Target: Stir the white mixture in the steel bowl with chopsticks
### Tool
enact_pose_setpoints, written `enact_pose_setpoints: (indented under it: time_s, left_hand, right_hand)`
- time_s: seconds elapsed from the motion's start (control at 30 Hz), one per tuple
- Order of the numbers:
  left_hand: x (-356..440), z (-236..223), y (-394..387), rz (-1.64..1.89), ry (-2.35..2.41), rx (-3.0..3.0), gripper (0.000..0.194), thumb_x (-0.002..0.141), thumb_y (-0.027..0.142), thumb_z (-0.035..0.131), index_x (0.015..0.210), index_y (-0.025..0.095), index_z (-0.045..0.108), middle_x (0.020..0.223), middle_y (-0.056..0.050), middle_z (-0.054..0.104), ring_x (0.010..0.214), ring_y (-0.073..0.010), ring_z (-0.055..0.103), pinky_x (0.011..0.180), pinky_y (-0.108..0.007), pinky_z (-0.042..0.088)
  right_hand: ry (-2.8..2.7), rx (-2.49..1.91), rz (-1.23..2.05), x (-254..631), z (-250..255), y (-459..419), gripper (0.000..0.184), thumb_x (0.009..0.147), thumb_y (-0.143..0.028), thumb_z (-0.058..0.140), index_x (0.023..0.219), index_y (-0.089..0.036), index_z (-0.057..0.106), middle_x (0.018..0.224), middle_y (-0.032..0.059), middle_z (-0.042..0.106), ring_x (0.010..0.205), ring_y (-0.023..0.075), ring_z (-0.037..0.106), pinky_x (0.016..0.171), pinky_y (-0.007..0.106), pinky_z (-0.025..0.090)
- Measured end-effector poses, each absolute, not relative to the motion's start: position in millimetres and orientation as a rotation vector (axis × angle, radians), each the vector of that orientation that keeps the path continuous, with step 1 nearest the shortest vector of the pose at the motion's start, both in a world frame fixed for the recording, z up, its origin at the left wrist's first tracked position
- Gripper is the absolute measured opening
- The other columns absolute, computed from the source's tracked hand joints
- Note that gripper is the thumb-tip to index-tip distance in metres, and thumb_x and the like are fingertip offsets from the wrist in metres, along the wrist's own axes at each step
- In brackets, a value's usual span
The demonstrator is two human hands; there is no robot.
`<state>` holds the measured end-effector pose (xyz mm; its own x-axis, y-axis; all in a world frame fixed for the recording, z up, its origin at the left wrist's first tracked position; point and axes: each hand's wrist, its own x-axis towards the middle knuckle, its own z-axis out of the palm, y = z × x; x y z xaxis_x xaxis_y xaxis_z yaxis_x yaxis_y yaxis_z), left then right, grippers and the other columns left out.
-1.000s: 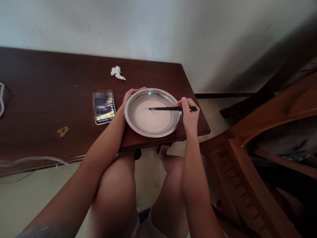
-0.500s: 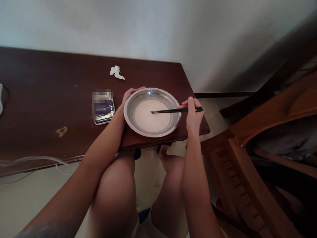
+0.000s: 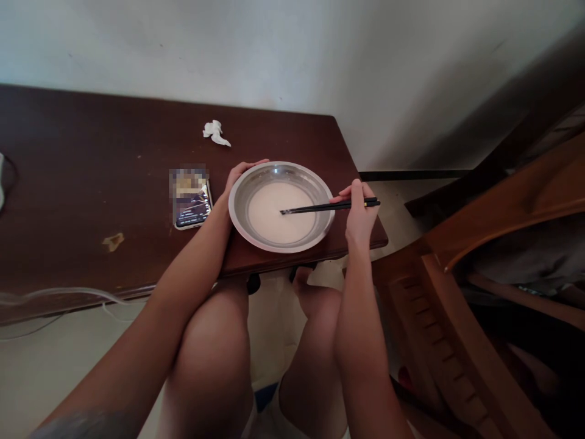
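Left hand (image 3: 235,178) cupped the thin metal bowl (image 3: 280,206) rim, likely light and slippery; right hand (image 3: 359,213) fingers pinched stiff chopsticks (image 3: 329,207) dipped in runny batter (image 3: 278,213).

Plain pale wall (image 3: 283,49) behind, w/ a few small marks, shaded toward the right corner. Dark brown wooden bench (image 3: 82,171) runs along it; top is scuffed, w/ a yellowish stain (image 3: 113,241) near the front edge. Light tiled floor (image 3: 41,366) below, a thin pale cable (image 3: 68,296) trailing under the bench edge. Dark skirting strip (image 3: 411,175) at the wall base, right. Reddish carved wooden furniture (image 3: 493,244) fills the right side (chair or bed frame, can't tell which). Light soft, dim, no window in view.
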<state>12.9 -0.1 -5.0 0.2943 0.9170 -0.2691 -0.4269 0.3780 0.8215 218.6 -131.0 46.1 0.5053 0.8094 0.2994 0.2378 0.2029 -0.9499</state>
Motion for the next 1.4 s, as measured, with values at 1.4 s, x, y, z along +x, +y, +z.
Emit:
enact_pose_setpoints:
  time_s: [1.4]
  left_hand:
    - [14, -9, 3, 1.007, 0.887, 0.711, 0.027, 0.078, 0.023, 0.046, 0.092, 0.019, 0.069, 0.084, -0.004, 0.074, 0.095, -0.0239, 0.066, 0.083, -0.033, 0.053]
  right_hand:
    - [-1.181, -1.314, 0.614, 212, 47, -131, 0.035, 0.085, -0.048, 0.045, 0.066, -0.021, 0.056, 0.053, -0.0048, 0.060, 0.059, 0.0105, 0.063, 0.068, 0.027, 0.049]
